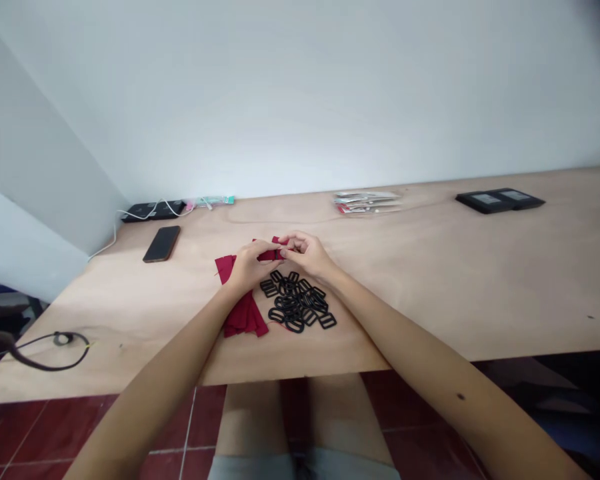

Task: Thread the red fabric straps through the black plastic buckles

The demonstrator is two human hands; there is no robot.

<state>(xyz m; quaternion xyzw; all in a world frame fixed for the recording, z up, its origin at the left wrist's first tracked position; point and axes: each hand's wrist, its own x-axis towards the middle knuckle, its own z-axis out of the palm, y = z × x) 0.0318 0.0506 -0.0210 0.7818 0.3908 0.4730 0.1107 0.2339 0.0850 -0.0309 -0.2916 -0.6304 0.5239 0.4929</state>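
Both my hands meet over the middle of the table, working on a red fabric strip (267, 255) with a small dark piece on it, perhaps a buckle. My left hand (251, 265) is closed on the strip's left part. Thumb and fingers of my right hand (307, 255) pinch its right end. Just below them lies a loose pile of black strap buckles (300, 303), some rectangular and some rounded. More red fabric pieces (245, 317) lie under and beside my left wrist, partly hidden by it.
A phone (161, 244) lies at left, with a black device (155, 211) and white cable behind it. Flat plastic packets (365, 201) and two black boxes (500, 199) sit along the wall. A black cable loop (60, 353) rests at the left front edge.
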